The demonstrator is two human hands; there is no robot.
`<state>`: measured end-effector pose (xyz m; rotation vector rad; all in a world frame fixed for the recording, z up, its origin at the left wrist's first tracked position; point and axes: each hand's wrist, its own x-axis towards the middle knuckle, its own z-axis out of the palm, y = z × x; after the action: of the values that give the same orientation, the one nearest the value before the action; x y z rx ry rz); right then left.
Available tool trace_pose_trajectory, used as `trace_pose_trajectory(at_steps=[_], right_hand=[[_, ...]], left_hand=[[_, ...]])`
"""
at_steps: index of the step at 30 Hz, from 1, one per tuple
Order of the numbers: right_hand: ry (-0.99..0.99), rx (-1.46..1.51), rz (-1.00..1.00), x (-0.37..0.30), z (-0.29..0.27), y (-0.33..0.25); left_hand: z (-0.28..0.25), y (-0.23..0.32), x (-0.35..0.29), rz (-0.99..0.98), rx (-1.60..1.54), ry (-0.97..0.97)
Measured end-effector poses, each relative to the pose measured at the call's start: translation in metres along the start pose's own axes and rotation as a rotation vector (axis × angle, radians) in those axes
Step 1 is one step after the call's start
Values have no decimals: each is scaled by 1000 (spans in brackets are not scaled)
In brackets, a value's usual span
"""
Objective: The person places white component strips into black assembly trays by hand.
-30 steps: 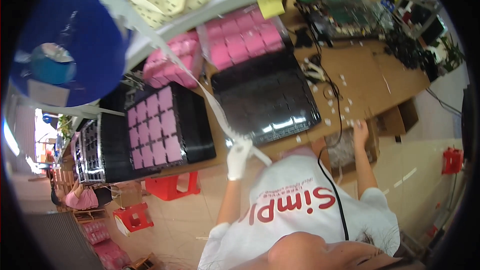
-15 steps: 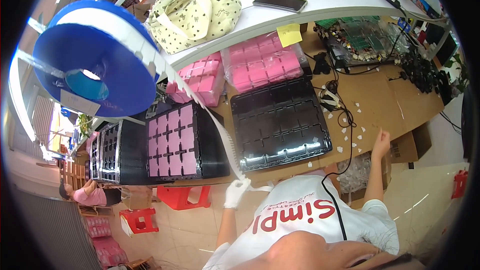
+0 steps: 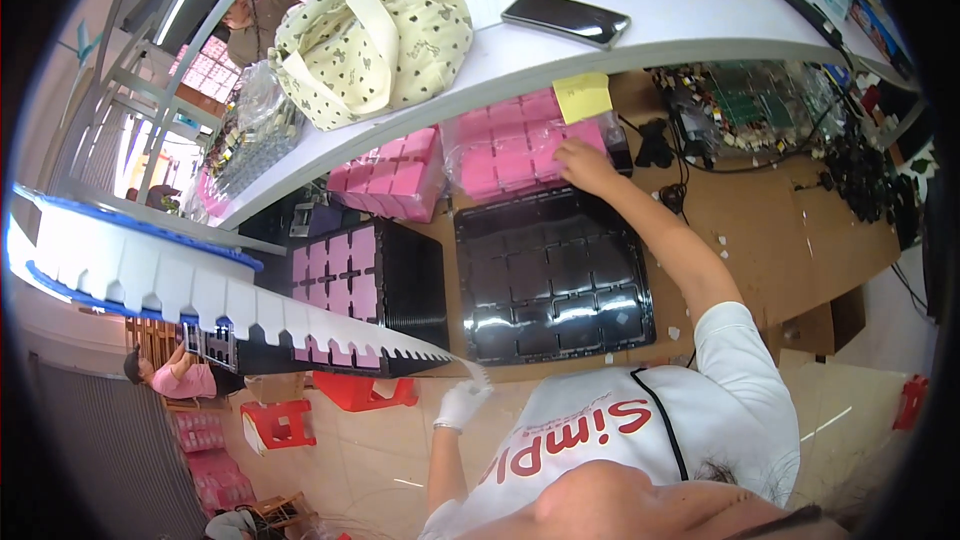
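A white scalloped-edged strip (image 3: 300, 315) runs from a blue-sided reel (image 3: 150, 240) at the left to my left hand (image 3: 465, 404). That hand wears a white glove and is closed on the strip's end, in front of the table edge. My bare right hand (image 3: 588, 166) reaches across to a plastic-wrapped stack of pink blocks (image 3: 510, 130). Its fingers are bent together at the stack's right side; what they grip is too small to make out. Below that forearm lies a black moulded tray (image 3: 550, 285) with shallow compartments.
A tall stack of black trays (image 3: 410, 280) with pink pieces on top stands left of the flat tray. Behind are another pink stack (image 3: 390, 175), a white shelf (image 3: 700, 15) with a phone (image 3: 567, 18), and a patterned bag (image 3: 385, 40). Cables (image 3: 850, 170) lie right.
My right hand has moved from the right side of the table, forward and left to the pink stack. The reel sits lower and edge-on, and the strip now runs flatter to my left hand.
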<state>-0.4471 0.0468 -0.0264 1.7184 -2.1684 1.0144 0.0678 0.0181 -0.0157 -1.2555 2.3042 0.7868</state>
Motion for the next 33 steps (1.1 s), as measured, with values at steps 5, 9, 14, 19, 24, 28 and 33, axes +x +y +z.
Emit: trace_pose_trajectory(at_steps=[5, 9, 14, 19, 24, 28, 33], right_hand=[[-307, -221, 9, 19, 48, 28], [-428, -90, 46, 36, 50, 48], [-711, 97, 318, 57, 40, 54], [-12, 214, 390, 56, 54, 38], [438, 345, 284, 61, 13, -9], [503, 480, 267, 50, 0, -29], [450, 110, 120, -1, -35, -52]], left_hand=[[-34, 14, -14, 47, 239, -213], [-67, -3, -12, -1, 357, -343], [-114, 16, 4, -21, 358, -151], [-149, 91, 51, 104, 107, 373], [-122, 159, 124, 316, -1099, -74], [-103, 200, 193, 461, -1756, -364], [-109, 207, 229, 313, -2265, -112]])
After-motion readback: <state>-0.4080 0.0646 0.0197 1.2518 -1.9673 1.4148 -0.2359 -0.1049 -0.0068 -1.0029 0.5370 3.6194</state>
